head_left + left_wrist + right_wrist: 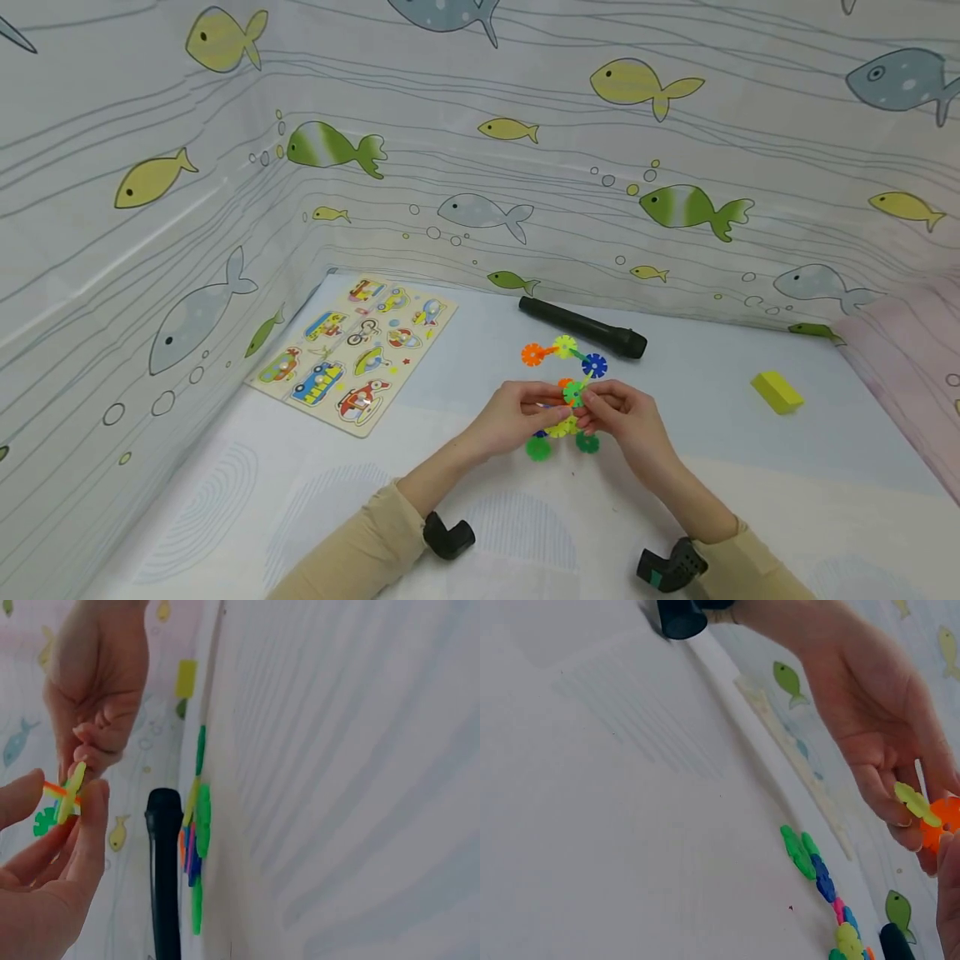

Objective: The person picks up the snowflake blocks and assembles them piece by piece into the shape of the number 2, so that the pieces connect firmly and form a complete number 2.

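Note:
Both hands meet over small notched plastic snowflake discs. My left hand (pixel 517 419) pinches a yellow disc (pixel 73 793) between thumb and fingertips, with an orange disc (pixel 943 823) slotted across it. Opposite, my right hand (pixel 628 414) pinches at the same joined pieces, its fingertips close to the left ones; a green disc (pixel 573 393) faces up between them. Lying on the table beneath and beyond the hands are more discs joined in a chain, among them a blue disc (pixel 595 365) and a light green disc (pixel 537 449). The hands hide part of the chain.
A black microphone (pixel 581 327) lies behind the discs. To the left is a wooden puzzle board (pixel 401 379) with vehicle pictures, and a yellow block (pixel 777 392) sits to the right. Fish-patterned cloth (pixel 420 167) rises at the back and left.

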`<state>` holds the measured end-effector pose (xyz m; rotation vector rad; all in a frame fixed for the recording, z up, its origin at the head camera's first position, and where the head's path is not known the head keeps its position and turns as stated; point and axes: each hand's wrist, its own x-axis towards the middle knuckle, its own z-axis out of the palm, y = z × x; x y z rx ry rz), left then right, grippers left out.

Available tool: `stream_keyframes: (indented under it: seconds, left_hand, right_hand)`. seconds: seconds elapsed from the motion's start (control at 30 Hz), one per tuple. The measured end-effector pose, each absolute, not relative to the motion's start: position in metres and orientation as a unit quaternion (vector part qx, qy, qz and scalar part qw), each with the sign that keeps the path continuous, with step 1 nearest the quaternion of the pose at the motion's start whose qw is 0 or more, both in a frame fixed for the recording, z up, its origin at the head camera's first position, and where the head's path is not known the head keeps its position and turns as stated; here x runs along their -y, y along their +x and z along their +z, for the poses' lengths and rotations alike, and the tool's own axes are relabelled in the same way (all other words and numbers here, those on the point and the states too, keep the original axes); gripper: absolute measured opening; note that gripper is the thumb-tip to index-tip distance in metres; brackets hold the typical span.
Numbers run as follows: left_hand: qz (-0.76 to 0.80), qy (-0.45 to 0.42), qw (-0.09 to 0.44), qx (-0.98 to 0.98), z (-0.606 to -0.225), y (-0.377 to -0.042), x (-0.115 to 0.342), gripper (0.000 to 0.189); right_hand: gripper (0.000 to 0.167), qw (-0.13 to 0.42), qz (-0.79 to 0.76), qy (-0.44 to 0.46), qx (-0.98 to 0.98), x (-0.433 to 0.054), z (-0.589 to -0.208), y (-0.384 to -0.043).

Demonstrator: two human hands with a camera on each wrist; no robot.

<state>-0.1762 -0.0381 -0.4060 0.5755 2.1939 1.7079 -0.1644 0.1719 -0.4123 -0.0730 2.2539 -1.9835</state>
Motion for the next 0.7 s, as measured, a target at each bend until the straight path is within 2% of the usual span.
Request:
stream_keyframes:
  seconds: [0.3, 0.53, 0.7]
  left_hand:
    - [0.588, 0.200, 0.138, -0.771, -0.405, -0.176, 0.040, 0.035]
    - [0.588, 0.187, 0.120, -0.778, -0.404, -0.179, 0.043, 0.036]
    - [0.585, 0.177, 0.111, -0.783, -0.403, -0.180, 0.044, 0.037]
  right_hand:
    - [0.044, 0.071, -0.618, -0.033, -0.782, -0.177, -0.412, -0.169]
    - [0.030, 0.082, -0.452, -0.057, -0.886, -0.191, -0.420, -0.179]
    - [0.034, 0.102, -0.358, -0.109, -0.922, -0.193, -0.428, -0.182]
